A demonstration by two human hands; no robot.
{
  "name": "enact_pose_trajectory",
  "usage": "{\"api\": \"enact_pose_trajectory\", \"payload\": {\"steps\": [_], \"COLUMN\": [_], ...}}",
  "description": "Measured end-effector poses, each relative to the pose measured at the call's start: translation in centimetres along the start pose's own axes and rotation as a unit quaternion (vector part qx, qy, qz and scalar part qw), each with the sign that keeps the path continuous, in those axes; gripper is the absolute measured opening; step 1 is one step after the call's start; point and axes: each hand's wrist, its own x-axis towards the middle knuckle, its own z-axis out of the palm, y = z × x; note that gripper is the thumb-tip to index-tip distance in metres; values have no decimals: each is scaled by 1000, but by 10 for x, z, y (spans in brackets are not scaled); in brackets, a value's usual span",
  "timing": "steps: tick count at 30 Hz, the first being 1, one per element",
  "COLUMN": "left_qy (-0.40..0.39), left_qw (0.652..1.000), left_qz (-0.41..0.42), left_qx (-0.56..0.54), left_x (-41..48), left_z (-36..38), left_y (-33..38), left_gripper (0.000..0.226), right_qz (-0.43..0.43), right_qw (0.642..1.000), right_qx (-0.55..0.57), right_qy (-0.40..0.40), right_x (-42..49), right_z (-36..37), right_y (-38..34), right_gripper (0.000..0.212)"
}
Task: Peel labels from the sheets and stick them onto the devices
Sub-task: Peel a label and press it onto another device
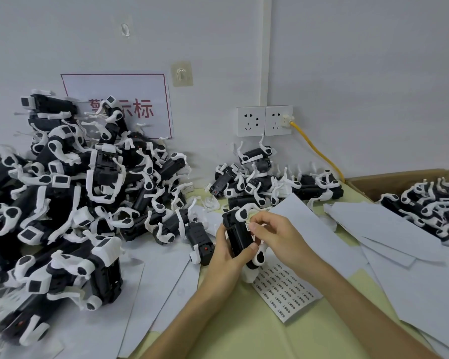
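Note:
My left hand (224, 252) grips a black-and-white device (237, 235) from below, holding it upright over the table. My right hand (272, 233) pinches a small white label (248, 226) against the device's upper right side. A label sheet (287, 286) with rows of small printed labels lies on the table right under my hands. The lower part of the device is hidden by my fingers.
A big heap of devices (70, 198) fills the left side. A smaller heap (265, 180) lies at the wall behind my hands. A cardboard box (368, 182) with more devices stands at the right. Used backing sheets (399, 244) cover the table. A yellow cable (314, 149) runs from the wall socket.

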Motion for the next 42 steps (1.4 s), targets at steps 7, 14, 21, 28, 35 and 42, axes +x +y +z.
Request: {"api": "enact_pose_trajectory", "payload": {"steps": [7,14,21,28,35,42], "left_qy": [9,13,23,23,32,31], "left_qw": [999,997,996,996,996,996], "left_qz": [29,41,48,46,47,50], "left_qx": [43,61,70,67,71,67], "left_x": [-4,-7,-11,-12,-11,-10], "left_z": [4,6,8,8,8,8], "left_y": [4,7,10,11,9,7], "left_gripper": [56,59,61,62,59,57], "right_qz": [3,-5,-14,-16,-3,-7], "right_qw": [999,997,995,994,993,993], "right_qx": [-44,-64,-64,-75,-65,-67], "right_qy": [24,52,72,82,93,99], "right_x": [-1,-4,-6,-6,-7,-6], "right_z": [3,6,9,11,13,14], "right_y": [-4,-5,-6,-5,-5,-5], "right_gripper": [14,14,14,15,17,18]}}
